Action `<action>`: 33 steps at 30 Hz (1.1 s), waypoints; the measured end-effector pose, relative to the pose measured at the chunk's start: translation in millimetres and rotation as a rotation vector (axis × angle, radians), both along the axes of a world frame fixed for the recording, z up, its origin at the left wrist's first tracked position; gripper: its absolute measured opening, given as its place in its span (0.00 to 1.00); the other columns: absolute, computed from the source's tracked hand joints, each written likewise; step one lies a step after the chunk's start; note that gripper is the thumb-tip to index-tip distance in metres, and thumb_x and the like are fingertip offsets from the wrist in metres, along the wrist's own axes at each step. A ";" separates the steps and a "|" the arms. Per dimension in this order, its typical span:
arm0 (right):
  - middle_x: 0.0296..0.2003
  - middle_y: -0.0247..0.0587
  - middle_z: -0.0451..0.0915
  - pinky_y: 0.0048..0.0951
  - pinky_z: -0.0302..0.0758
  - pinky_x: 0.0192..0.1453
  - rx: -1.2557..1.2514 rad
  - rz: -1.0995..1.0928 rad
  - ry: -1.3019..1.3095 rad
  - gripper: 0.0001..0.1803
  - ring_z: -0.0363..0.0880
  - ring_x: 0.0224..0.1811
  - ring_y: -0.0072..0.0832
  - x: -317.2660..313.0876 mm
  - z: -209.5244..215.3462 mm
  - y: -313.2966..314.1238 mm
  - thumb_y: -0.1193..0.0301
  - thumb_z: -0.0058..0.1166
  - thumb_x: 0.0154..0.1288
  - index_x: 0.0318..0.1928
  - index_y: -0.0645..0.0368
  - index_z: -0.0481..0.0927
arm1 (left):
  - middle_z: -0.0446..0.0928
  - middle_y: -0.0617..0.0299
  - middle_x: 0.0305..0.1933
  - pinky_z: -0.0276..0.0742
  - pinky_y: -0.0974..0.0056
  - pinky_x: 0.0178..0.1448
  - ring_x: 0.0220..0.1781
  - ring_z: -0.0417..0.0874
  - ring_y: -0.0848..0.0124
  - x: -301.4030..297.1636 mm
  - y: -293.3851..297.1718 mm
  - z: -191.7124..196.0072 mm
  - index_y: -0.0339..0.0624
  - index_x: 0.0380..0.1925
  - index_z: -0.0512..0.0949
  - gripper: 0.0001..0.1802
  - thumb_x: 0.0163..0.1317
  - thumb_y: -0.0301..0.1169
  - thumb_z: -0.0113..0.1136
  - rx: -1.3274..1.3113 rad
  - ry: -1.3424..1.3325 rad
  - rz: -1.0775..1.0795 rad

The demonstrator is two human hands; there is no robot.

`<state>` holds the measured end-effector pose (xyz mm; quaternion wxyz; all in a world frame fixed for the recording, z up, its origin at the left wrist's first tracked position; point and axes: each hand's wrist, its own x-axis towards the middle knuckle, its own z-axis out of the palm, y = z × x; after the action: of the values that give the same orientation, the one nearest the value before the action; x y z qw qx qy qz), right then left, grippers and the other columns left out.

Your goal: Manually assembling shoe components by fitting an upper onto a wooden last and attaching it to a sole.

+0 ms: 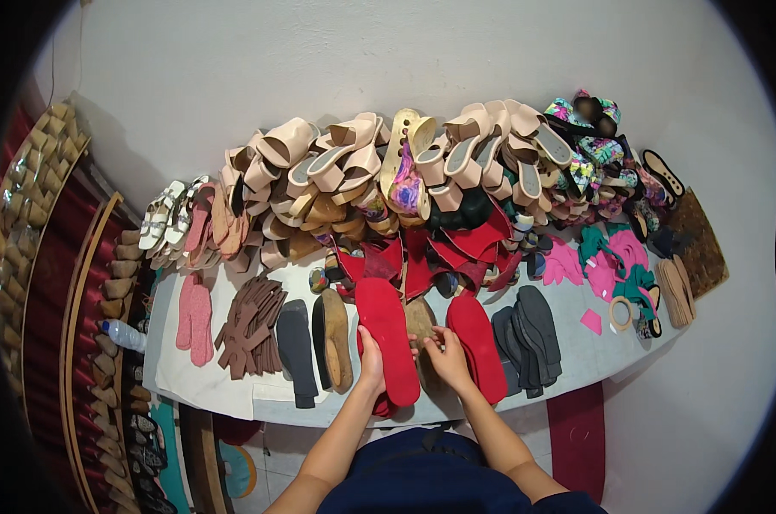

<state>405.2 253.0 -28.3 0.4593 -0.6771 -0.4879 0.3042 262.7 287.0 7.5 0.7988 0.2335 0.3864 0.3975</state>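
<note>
My left hand (pixel 370 364) is closed around the left edge of a red shoe insole (pixel 388 334), held up over the front of the table. Just right of it, my right hand (pixel 448 358) has its fingers bent together in a pinch; whatever is between them cannot be made out. Beneath and between both hands shows a brown shoe last (pixel 420 319), partly covered by the red insole. Another red insole (pixel 479 351) lies right beside my right hand, apparently stacked on others. Left of the held insole stand a brown-and-black sole or last (pixel 335 343) and dark grey insoles (pixel 296 353).
Beige sandals (pixel 354 150) are heaped along the back of the table. Brown straps (pixel 251 325) and pink insoles (pixel 195 317) lie left; dark grey insoles (pixel 534 334), pink and green pieces (pixel 611 261) and a tape roll (pixel 621 313) lie right. Shelves of lasts (pixel 121 287) stand far left.
</note>
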 end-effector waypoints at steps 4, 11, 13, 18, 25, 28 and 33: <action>0.45 0.53 0.66 0.39 0.63 0.53 -0.218 0.061 -0.327 0.34 0.63 0.52 0.46 -13.0 0.7 -0.4 0.60 0.57 0.48 0.53 0.63 0.62 | 0.75 0.53 0.39 0.75 0.62 0.36 0.32 0.78 0.64 -14.4 5.9 -7.0 0.39 0.48 0.65 0.47 0.53 0.67 0.13 0.024 -0.015 -0.016; 0.52 0.56 0.62 0.37 0.59 0.58 -0.239 -0.011 -0.230 0.41 0.61 0.56 0.47 -19.8 -40.9 -7.6 0.68 0.60 0.42 0.59 0.59 0.58 | 0.75 0.52 0.37 0.76 0.63 0.35 0.31 0.78 0.64 -24.4 10.0 -14.5 0.41 0.50 0.63 0.45 0.53 0.66 0.12 0.021 -0.045 -0.109; 0.50 0.58 0.65 0.37 0.60 0.58 -0.180 0.000 -0.093 0.41 0.63 0.54 0.47 -18.9 -33.4 -5.5 0.69 0.60 0.42 0.59 0.59 0.57 | 0.75 0.52 0.37 0.76 0.63 0.35 0.31 0.78 0.64 -27.4 10.8 -15.5 0.41 0.49 0.63 0.45 0.54 0.66 0.12 0.008 -0.055 -0.121; 0.53 0.48 0.65 0.26 0.68 0.51 -0.063 -0.017 0.480 0.38 0.67 0.51 0.28 -11.0 -8.7 -30.4 0.82 0.55 0.47 0.61 0.60 0.54 | 0.75 0.52 0.36 0.75 0.63 0.36 0.29 0.78 0.64 -27.7 11.5 -15.2 0.41 0.49 0.63 0.44 0.54 0.66 0.11 0.039 0.009 -0.156; 0.53 0.49 0.64 0.26 0.64 0.55 0.073 0.027 0.458 0.39 0.66 0.53 0.28 -36.0 60.5 -50.2 0.81 0.55 0.48 0.61 0.61 0.53 | 0.64 0.50 0.55 0.62 0.61 0.58 0.56 0.67 0.62 -5.3 5.1 -12.6 0.37 0.57 0.56 0.44 0.56 0.64 0.17 0.141 -0.003 -0.109; 0.55 0.51 0.62 0.28 0.61 0.57 0.025 0.003 0.254 0.39 0.64 0.55 0.31 -46.5 59.2 -50.9 0.78 0.58 0.47 0.61 0.60 0.55 | 0.58 0.50 0.60 0.52 0.65 0.63 0.61 0.61 0.63 1.3 -1.0 -9.5 0.36 0.59 0.53 0.44 0.57 0.63 0.20 0.138 0.176 -0.134; 0.52 0.55 0.62 0.32 0.59 0.59 0.016 -0.030 0.111 0.41 0.62 0.55 0.40 -57.7 65.0 -51.8 0.74 0.59 0.45 0.61 0.57 0.56 | 0.59 0.51 0.59 0.53 0.66 0.63 0.60 0.61 0.64 2.6 -5.9 -16.5 0.37 0.58 0.54 0.42 0.58 0.62 0.20 0.093 0.117 -0.182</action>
<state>347.5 201.2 36.7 0.4955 -0.6628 -0.4537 0.3306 265.2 281.0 -9.0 0.7961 0.3273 0.3906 0.3265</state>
